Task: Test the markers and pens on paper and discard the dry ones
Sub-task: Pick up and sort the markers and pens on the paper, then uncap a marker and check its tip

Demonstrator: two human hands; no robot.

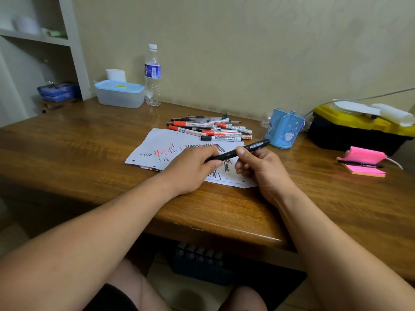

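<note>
Grip: left hand (190, 169), right hand (258, 170) on black marker (256, 145), perhaps capped

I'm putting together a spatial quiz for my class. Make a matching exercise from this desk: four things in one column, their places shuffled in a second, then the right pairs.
1. black marker
2. pile of markers
3. blue pen holder
4. pink sticky notes

A. standing left of the black and yellow box
B. far right, a black pen lying on top
C. held by left hand and right hand over the paper
D. lying at the paper's far edge

Pairs: 1-C, 2-D, 3-A, 4-B
</note>
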